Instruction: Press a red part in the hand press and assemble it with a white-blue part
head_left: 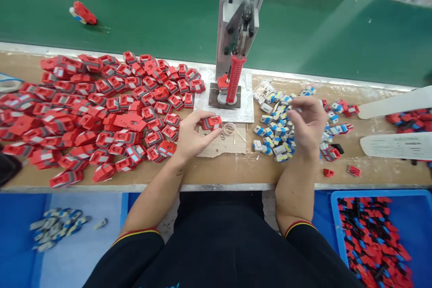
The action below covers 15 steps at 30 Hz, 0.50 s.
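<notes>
My left hand (193, 137) pinches a small red and grey plastic housing (212, 122) between thumb and fingers, in front of the press plate. My right hand (308, 121) hovers over a pile of small white, blue and yellow parts (278, 130); its fingers are curved, the thumb stands a little apart from them, and I see nothing between. Behind my left hand stands a hand press with a red handle (235, 80) on a metal base plate (248, 103). A red part (222, 82) sits under the press. A clear round dish (230, 129) and cotton swabs (240, 135) lie on cardboard (221, 147).
Many red and grey housings (111, 117) cover the left of the bench. A green conveyor belt (151, 13) runs behind it, carrying one red assembly (84, 12). White chute walls (396, 145) stand at right. Blue bins (418, 207) sit below the front edge.
</notes>
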Tool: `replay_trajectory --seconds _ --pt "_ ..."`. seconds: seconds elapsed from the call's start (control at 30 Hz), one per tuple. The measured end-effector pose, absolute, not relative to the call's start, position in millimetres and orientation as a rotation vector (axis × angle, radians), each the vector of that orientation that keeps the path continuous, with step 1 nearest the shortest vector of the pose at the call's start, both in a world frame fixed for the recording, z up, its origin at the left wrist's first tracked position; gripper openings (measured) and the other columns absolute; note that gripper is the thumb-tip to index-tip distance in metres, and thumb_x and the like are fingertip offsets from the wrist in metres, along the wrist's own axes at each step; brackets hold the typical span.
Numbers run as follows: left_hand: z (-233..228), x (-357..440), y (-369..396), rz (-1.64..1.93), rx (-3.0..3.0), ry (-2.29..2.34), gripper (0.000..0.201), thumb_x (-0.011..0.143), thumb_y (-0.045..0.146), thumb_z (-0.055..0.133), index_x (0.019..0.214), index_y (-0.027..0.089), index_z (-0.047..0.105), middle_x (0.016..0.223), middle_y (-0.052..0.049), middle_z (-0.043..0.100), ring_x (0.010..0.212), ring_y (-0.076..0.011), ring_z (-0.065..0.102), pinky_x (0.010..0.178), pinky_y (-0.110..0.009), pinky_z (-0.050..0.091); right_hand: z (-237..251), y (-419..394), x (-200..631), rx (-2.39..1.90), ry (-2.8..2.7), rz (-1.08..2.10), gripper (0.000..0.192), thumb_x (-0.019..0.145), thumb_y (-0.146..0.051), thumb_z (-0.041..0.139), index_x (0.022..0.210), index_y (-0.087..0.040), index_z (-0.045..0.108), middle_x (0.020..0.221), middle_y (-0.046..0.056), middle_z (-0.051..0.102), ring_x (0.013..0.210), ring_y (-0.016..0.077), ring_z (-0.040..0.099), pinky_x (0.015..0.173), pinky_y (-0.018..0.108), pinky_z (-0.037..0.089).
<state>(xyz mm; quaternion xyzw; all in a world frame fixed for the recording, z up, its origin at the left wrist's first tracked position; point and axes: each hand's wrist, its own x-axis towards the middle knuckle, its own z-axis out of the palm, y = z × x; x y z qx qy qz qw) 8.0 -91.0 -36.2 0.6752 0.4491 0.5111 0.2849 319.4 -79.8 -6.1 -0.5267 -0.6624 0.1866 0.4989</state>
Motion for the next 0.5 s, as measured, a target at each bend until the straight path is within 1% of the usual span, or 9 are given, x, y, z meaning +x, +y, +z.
replay_trajectory --seconds 0.07,0.13,0.2,0.3,0.4,0.43,0.5 --pt "-41 7 -88 1.416 1.689 1.143 0.033 0.080 0.035 0.087 0.107 0.020 0.074 0.098 -0.004 0.078 0.085 -0.0164 0.073 0.075 -0.029 0.061 -3 -77 339 -1.426 -1.633 0.265 0.016 0.093 -0.041 0.070 0.102 -0.028 0.071 0.095 0.004 0.071 0.081 0.0213 0.061 0.073 0.038 0.051" --pt "-47 7 -86 1.466 1.570 1.065 0.038 0.081 0.037 0.089 0.111 0.021 0.073 0.109 -0.007 0.078 0.096 -0.0183 0.076 0.083 -0.031 0.064 -4 -72 344 -1.533 -1.897 0.202 0.012 0.090 -0.033 0.071 0.100 -0.027 0.073 0.097 0.006 0.074 0.088 0.0258 0.063 0.083 0.044 0.052" --pt "-51 8 -84 1.501 1.486 1.007 0.042 0.082 0.041 0.089 0.115 0.022 0.071 0.118 -0.009 0.077 0.104 -0.0201 0.077 0.090 -0.034 0.066 -11 -63 338 -1.582 -2.210 0.202 0.014 0.086 -0.027 0.073 0.100 -0.025 0.075 0.100 0.010 0.077 0.096 0.0312 0.064 0.090 0.050 0.052" --pt "-56 8 -82 1.512 1.443 0.970 0.044 0.084 0.046 0.087 0.118 0.024 0.070 0.118 -0.008 0.077 0.105 -0.0208 0.078 0.093 -0.037 0.067 -21 -53 326 -1.677 -2.486 0.233 0.020 0.081 -0.017 0.072 0.100 -0.022 0.077 0.099 0.014 0.079 0.095 0.0346 0.064 0.089 0.053 0.052" --pt "-56 8 -82 1.490 1.450 0.953 0.044 0.086 0.046 0.086 0.120 0.024 0.068 0.113 -0.007 0.077 0.099 -0.0187 0.078 0.089 -0.034 0.068 -20 -55 322 -1.660 -2.457 0.321 0.021 0.082 -0.014 0.068 0.100 -0.021 0.077 0.099 0.014 0.079 0.094 0.0334 0.065 0.090 0.054 0.053" --pt "-55 9 -82 1.484 1.450 0.949 0.043 0.087 0.044 0.086 0.120 0.024 0.068 0.113 -0.007 0.077 0.098 -0.0183 0.078 0.088 -0.034 0.068 -17 -59 321 -1.601 -2.367 0.371 0.021 0.085 -0.017 0.068 0.104 -0.022 0.076 0.102 0.013 0.079 0.095 0.0322 0.066 0.091 0.053 0.054" --pt "-54 13 -85 1.476 1.437 0.932 0.043 0.087 0.041 0.085 0.121 0.022 0.067 0.114 -0.008 0.077 0.098 -0.0188 0.079 0.087 -0.033 0.069 -9 -70 316 -1.422 -2.097 0.493 0.025 0.093 -0.028 0.065 0.118 -0.026 0.072 0.111 0.011 0.078 0.099 0.0292 0.069 0.089 0.049 0.057"
